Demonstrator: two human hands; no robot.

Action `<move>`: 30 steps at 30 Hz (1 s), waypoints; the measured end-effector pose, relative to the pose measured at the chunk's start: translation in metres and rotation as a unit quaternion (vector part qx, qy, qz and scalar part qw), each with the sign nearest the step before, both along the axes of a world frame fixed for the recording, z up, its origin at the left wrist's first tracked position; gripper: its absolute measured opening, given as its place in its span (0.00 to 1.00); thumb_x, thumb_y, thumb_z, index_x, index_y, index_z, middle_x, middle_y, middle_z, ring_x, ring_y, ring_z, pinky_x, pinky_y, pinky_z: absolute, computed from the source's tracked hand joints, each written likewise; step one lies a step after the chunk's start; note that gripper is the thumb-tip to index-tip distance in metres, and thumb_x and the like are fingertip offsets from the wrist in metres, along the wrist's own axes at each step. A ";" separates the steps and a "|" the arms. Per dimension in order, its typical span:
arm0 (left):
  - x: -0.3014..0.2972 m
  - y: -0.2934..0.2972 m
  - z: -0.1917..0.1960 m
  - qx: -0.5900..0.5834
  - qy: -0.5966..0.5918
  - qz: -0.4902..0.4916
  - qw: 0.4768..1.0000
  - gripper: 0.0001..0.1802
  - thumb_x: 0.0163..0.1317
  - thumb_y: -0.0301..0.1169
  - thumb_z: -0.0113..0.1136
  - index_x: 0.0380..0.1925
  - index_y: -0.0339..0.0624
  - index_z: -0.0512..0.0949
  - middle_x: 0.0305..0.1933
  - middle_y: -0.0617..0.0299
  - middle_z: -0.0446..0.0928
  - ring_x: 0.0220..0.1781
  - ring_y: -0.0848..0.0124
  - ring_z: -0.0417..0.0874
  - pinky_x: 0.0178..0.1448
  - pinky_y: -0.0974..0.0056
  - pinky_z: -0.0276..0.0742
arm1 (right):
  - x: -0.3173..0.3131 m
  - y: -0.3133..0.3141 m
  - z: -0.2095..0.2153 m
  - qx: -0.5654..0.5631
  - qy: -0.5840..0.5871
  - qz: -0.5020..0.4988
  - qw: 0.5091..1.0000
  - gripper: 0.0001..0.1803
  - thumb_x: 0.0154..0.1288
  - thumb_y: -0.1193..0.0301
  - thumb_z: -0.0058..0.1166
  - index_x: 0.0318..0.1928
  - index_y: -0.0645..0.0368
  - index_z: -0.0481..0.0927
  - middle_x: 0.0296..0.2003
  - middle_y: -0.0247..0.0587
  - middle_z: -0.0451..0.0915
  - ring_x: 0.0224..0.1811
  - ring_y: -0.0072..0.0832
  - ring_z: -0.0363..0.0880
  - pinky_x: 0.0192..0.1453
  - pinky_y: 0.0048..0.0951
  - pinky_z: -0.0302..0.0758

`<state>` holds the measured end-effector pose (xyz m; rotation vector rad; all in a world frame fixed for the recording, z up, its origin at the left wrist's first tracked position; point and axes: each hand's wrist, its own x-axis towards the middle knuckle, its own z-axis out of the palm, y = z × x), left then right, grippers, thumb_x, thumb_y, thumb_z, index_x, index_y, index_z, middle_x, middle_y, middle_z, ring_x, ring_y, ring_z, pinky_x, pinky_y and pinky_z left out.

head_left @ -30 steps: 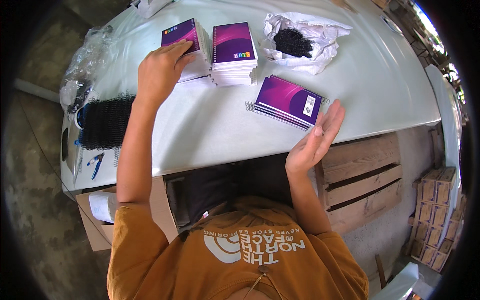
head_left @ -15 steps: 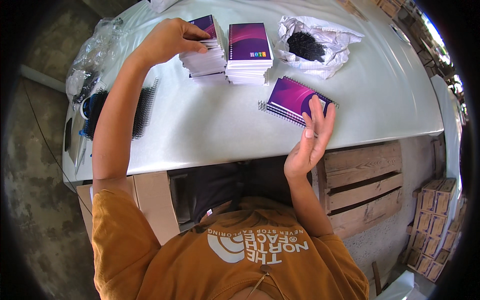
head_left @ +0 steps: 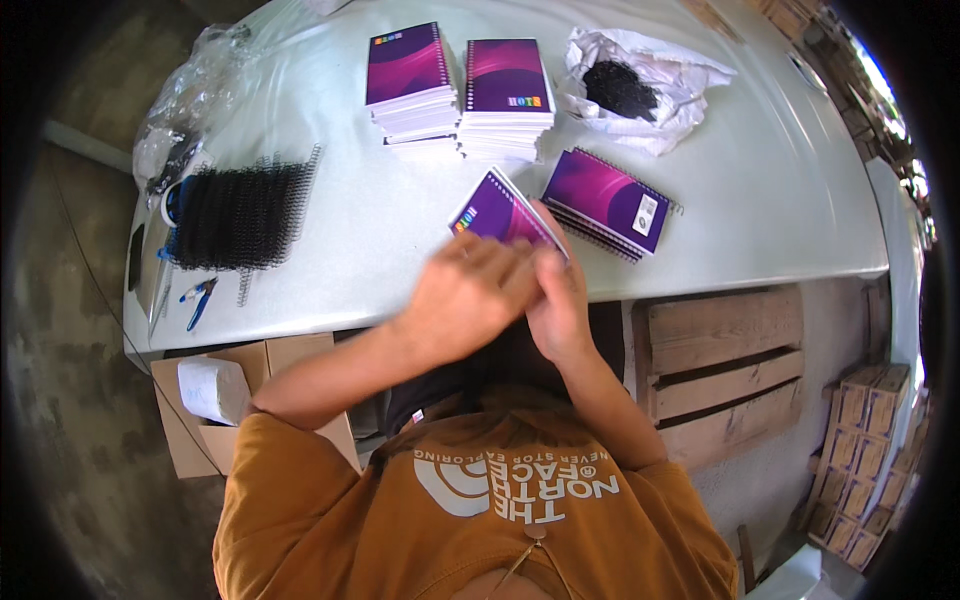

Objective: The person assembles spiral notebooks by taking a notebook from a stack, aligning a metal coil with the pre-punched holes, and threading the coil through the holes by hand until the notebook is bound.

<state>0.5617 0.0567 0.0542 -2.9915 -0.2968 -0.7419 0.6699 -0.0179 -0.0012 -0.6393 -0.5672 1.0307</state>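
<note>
Both of my hands hold one purple notebook (head_left: 497,213) up above the near edge of the white table (head_left: 330,270). My left hand (head_left: 465,295) grips its lower left part, and my right hand (head_left: 557,300) grips its lower right edge. The notebook is tilted, cover towards me. A bound purple spiral notebook (head_left: 607,203) lies flat on the table just right of it. Two stacks of purple notebooks (head_left: 407,75) (head_left: 507,92) stand side by side further back.
A pile of black spiral wire bindings (head_left: 243,212) lies at the table's left, with a blue tool (head_left: 198,299) near it. A white bag of small black parts (head_left: 628,88) sits at the back right. Cardboard boxes (head_left: 215,405), a wooden crate (head_left: 725,365) stand below.
My left hand left the far stack carrying a notebook and came back towards me. My right hand moved off the bound notebook and joined it on the carried notebook.
</note>
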 end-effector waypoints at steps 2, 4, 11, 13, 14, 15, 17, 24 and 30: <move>-0.006 0.010 -0.007 -0.120 -0.045 -0.033 0.991 0.15 0.46 0.31 0.68 0.36 0.42 0.80 0.33 0.60 0.81 0.31 0.65 0.81 0.36 0.63 0.75 | 0.012 0.004 -0.023 -0.131 -0.073 -0.041 0.988 0.25 0.67 0.69 0.52 0.61 0.67 0.66 0.51 0.41 0.74 0.53 0.23 0.71 0.60 0.25 0.65; -0.026 0.043 -0.009 -0.344 -0.039 0.035 0.938 0.18 0.49 0.35 0.68 0.40 0.41 0.80 0.38 0.58 0.82 0.38 0.60 0.83 0.43 0.61 0.76 | 0.022 0.002 -0.022 -0.112 -0.187 -0.073 0.973 0.18 0.67 0.72 0.49 0.55 0.68 0.72 0.46 0.40 0.78 0.49 0.23 0.73 0.57 0.24 0.68; -0.112 0.158 -0.062 -0.077 0.085 0.570 0.814 0.24 0.62 0.49 0.51 0.49 0.43 0.73 0.45 0.50 0.75 0.45 0.50 0.78 0.50 0.52 0.73 | 0.038 0.012 -0.008 -0.047 -0.404 0.051 0.912 0.15 0.63 0.78 0.53 0.50 0.62 0.78 0.43 0.38 0.81 0.43 0.20 0.77 0.49 0.22 0.72; -0.105 0.156 -0.059 -0.080 0.075 0.538 0.836 0.20 0.60 0.46 0.55 0.42 0.42 0.77 0.41 0.52 0.76 0.42 0.53 0.79 0.44 0.53 0.75 | 0.041 0.017 -0.013 -0.039 -0.425 0.059 0.903 0.16 0.63 0.78 0.53 0.52 0.60 0.78 0.45 0.38 0.81 0.43 0.20 0.77 0.50 0.22 0.71; -0.105 0.153 -0.056 -0.076 0.025 0.516 0.853 0.18 0.60 0.45 0.56 0.40 0.42 0.78 0.41 0.53 0.77 0.42 0.53 0.79 0.44 0.53 0.75 | 0.043 0.017 -0.015 -0.037 -0.434 0.064 0.898 0.17 0.63 0.77 0.53 0.52 0.60 0.77 0.45 0.38 0.81 0.43 0.20 0.77 0.50 0.22 0.71; -0.106 0.150 -0.049 -0.072 -0.025 0.492 0.867 0.17 0.59 0.44 0.57 0.38 0.42 0.79 0.40 0.53 0.77 0.41 0.54 0.79 0.44 0.54 0.75 | 0.046 0.016 -0.015 -0.028 -0.433 0.065 0.898 0.18 0.63 0.76 0.53 0.54 0.60 0.76 0.47 0.41 0.80 0.45 0.21 0.77 0.51 0.23 0.71; -0.108 0.149 -0.037 -0.075 -0.124 0.444 0.884 0.12 0.58 0.40 0.60 0.30 0.43 0.82 0.38 0.55 0.79 0.41 0.54 0.79 0.43 0.54 0.74 | 0.048 0.017 -0.012 -0.014 -0.422 0.035 0.906 0.18 0.63 0.76 0.53 0.54 0.61 0.76 0.48 0.41 0.80 0.46 0.21 0.77 0.52 0.23 0.71; -0.056 0.077 -0.021 -0.415 -0.143 0.197 0.876 0.14 0.69 0.38 0.46 0.41 0.38 0.74 0.28 0.68 0.68 0.27 0.79 0.63 0.33 0.73 0.62 | 0.049 0.015 -0.011 -0.042 -0.385 0.033 0.922 0.16 0.63 0.78 0.53 0.52 0.67 0.76 0.48 0.43 0.79 0.50 0.24 0.75 0.56 0.24 0.69; -0.059 0.077 -0.033 -0.532 -0.057 0.117 0.837 0.22 0.68 0.46 0.48 0.27 0.38 0.76 0.23 0.69 0.66 0.27 0.80 0.61 0.32 0.72 0.60 | 0.052 0.015 -0.013 -0.057 -0.382 0.036 0.921 0.16 0.63 0.78 0.53 0.52 0.67 0.76 0.47 0.42 0.79 0.48 0.22 0.75 0.55 0.23 0.69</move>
